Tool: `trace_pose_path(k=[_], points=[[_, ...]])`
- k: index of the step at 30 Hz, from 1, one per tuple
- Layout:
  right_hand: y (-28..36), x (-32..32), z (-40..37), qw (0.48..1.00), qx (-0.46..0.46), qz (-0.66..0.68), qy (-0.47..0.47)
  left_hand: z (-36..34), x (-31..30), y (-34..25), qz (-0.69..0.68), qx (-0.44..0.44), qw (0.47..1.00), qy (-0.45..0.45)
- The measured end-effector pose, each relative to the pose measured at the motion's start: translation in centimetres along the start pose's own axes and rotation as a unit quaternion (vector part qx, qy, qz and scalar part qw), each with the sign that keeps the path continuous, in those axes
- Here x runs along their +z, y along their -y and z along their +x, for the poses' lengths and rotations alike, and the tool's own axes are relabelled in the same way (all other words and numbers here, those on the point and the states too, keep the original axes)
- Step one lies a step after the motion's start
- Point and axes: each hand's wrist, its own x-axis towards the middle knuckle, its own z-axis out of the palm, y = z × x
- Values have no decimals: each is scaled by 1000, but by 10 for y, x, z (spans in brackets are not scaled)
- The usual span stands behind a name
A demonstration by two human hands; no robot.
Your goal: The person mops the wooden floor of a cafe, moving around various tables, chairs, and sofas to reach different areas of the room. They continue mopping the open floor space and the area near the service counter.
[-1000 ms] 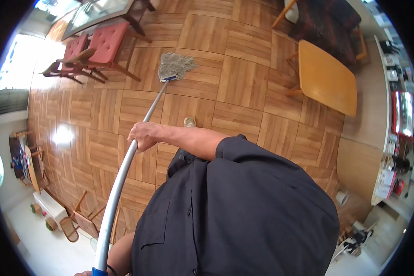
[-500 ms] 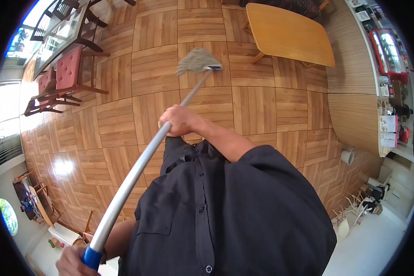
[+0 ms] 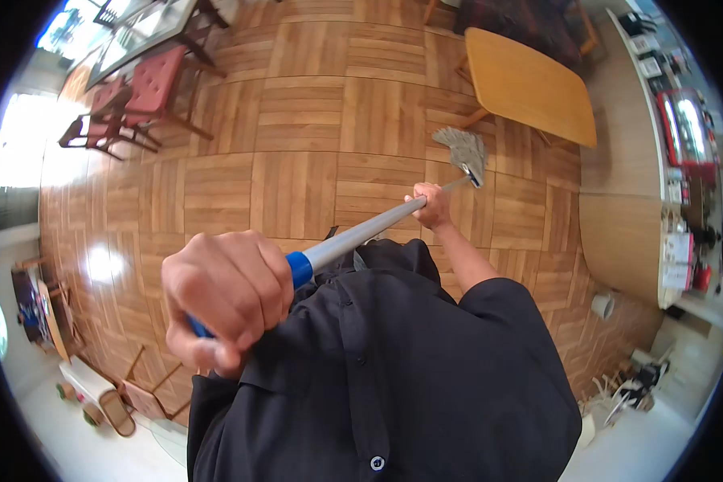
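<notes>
A long mop with a silver pole (image 3: 365,234) slants across in front of my dark shirt. My left hand (image 3: 233,297) is wrapped round the blue grip at the pole's upper end, close to the camera. Lower down the pole, my right hand (image 3: 430,206) is closed round the metal. The grey mop head (image 3: 463,150) lies on the wooden floor (image 3: 297,177), spread out near a leg of the yellow wooden table.
The yellow wooden table (image 3: 530,84) stands at the upper right, beside a curved wood-panelled counter (image 3: 616,173). Red cushioned chairs (image 3: 154,83) and a glass-topped table are at the upper left. A white bucket (image 3: 602,304) sits at the right.
The mop head has swept right, towards the yellow table. My left hand has risen from the lower left to chest height, and my right hand has moved right with the pole.
</notes>
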Motion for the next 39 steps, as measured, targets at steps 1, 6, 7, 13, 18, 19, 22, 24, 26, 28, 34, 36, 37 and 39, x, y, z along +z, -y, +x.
trace_pose_path(k=[1,6,7,13,18,19,22,24,26,28,34,36,37,39], points=[[7,18,-2,1000,-13,-11,12,-20,-1,-18,27,7,999,-16],[103,118,12,993,-108,11,37,-108,25,-144,152,41,982,-107],[131,138,19,992,-120,25,41,-118,34,-174,179,39,977,-111],[279,257,23,952,-249,157,88,-170,125,-291,297,121,942,-96],[399,325,3,890,-351,193,217,-181,216,-322,462,136,867,-126],[412,339,1,876,-372,188,245,-174,220,-319,486,91,866,-78],[436,358,-9,836,-394,228,307,-180,238,-301,515,76,850,-85],[441,368,-17,815,-397,250,342,-187,250,-290,523,44,846,-96],[439,371,-35,809,-411,225,354,-188,274,-285,554,-6,824,-122],[434,356,-53,809,-413,189,372,-191,292,-273,552,48,820,-143],[365,264,-77,861,-334,139,357,-171,314,-226,489,59,860,-136],[331,223,-83,878,-317,124,338,-154,314,-202,413,58,904,-95],[314,204,-88,884,-305,131,329,-146,313,-189,377,59,921,-75],[283,162,-106,895,-280,148,315,-131,320,-157,339,102,933,-66]])
